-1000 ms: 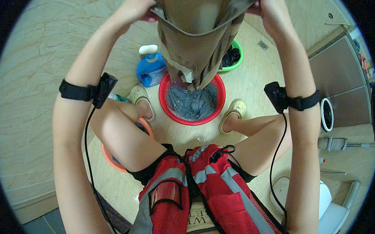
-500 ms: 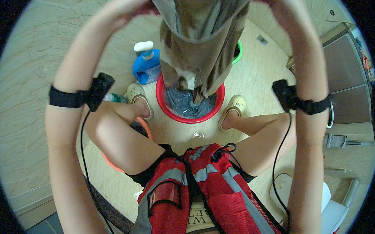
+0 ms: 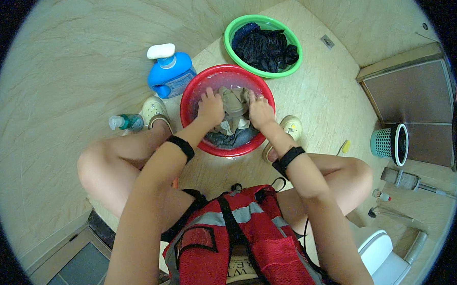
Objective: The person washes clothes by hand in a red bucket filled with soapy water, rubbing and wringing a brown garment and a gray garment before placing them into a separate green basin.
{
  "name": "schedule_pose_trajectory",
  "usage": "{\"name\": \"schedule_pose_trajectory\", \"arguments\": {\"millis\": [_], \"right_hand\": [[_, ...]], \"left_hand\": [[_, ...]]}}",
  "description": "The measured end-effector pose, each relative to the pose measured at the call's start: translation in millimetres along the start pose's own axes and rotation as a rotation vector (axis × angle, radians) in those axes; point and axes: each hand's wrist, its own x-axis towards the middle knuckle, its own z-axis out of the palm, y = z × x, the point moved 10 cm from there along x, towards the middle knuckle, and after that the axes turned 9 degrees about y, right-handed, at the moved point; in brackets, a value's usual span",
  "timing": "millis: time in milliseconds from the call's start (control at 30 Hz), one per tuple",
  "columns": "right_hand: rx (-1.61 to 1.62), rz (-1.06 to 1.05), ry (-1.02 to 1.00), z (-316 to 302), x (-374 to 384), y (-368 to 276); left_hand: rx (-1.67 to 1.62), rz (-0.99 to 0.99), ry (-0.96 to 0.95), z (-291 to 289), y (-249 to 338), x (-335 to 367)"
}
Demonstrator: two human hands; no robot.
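A red basin [image 3: 184,101] of water stands on the floor between my feet. Inside it, a khaki garment [image 3: 233,97] lies bunched and wet, its kind unclear, over dark grey-blue cloth [image 3: 232,139]. My left hand [image 3: 210,108] reaches in at the garment's left side with its fingers spread. On the other side, my right hand [image 3: 261,112] has its fingers closed on the garment's right edge. Pale folds of fabric show between the hands.
Behind the red basin is a green basin [image 3: 227,43] with dark clothes. A blue detergent bottle [image 3: 172,76] stands by the wall, and a green pump bottle [image 3: 130,122] is near my left shoe. A basket [image 3: 381,143] and a toilet [image 3: 378,248] are at right.
Both hands have come down from high in front, bringing the khaki garment into the red basin. The green basin, previously mostly covered by the garment, now shows fully.
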Motion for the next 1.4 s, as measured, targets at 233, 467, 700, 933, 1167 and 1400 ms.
{"name": "schedule_pose_trajectory", "arguments": {"millis": [233,467,700,933,1167,1400], "right_hand": [[0.208,-0.069,-0.4,66.6,-31.9,-16.6],[0.016,0.016,-0.502,111.1,-25.9,-7.7],[-0.033,0.08,-0.571,136.6,-12.3,-6.2],[0.069,0.009,-0.363,161.1,10.2,-2.7],[0.072,-0.075,-0.603,138.5,76.8,1.6],[0.953,0.449,-0.629,89.2,66.6,38.1]], "left_hand": [[-0.026,0.018,-0.302,72.4,6.4,-19.9],[0.002,-0.031,-0.278,97.5,3.0,-8.2],[0.031,-0.053,-0.356,122.7,-7.6,11.1],[-0.161,-0.237,-0.219,157.9,-42.5,38.7],[0.029,0.14,-0.357,109.2,-16.6,79.8],[-0.807,-0.193,-0.154,64.7,-80.3,80.1]]}}
